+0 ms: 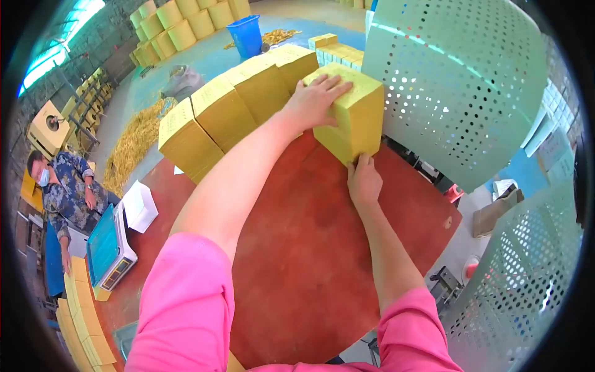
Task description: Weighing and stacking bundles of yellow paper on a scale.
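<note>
A thick yellow paper stack point(356, 118) stands on the red-brown table point(310, 248) near its far edge. My left hand point(315, 99) lies flat on the stack's top, fingers spread over its near-left corner. My right hand point(363, 180) presses against the stack's lower front corner from below. Both arms wear pink sleeves. A row of several more yellow paper stacks point(229, 111) leans to the left of it.
A pale green perforated metal guard point(458, 87) stands right behind the stack; another perforated panel point(520, 273) is at right. A weighing scale point(111, 248) and white box point(139, 206) sit at the table's left. A seated person point(65, 192), blue bin point(246, 36), yellow stacks point(83, 316).
</note>
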Motion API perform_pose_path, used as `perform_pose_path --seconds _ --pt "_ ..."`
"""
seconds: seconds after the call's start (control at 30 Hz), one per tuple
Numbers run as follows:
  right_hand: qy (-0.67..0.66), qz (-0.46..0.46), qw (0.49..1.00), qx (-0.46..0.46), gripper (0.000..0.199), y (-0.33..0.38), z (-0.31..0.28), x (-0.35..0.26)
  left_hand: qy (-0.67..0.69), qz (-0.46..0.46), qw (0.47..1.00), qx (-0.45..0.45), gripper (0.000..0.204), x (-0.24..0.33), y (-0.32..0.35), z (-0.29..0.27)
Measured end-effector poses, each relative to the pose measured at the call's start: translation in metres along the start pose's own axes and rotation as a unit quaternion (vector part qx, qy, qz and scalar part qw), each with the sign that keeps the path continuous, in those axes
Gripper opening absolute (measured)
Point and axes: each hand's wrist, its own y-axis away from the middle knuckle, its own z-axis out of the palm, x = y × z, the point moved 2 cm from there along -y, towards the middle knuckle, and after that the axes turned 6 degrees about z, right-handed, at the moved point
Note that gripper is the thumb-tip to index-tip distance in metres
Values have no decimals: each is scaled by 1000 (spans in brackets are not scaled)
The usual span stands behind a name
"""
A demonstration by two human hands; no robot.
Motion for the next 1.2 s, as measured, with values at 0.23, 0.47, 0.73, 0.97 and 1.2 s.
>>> perform_pose_path --seconds 0.23,0.47,0.73,0.97,1.2 --pt "7 38 999 -15 29 -36 16 -7 -42 -50 997 -38 98 -21 -27 4" --pt "-35 36 998 -31 27 -29 13 7 -22 -8 998 57 86 55 37 -35" --pt "-70 -87 992 61 27 -16 45 24 108 120 987 -12 48 214 305 -135" --pt "-309 25 941 -138 27 53 33 58 80 -270 958 53 44 276 590 -268" --pt "-507 -115 800 -300 16 315 -105 -181 -31 -669 729 140 27 354 897 -353"
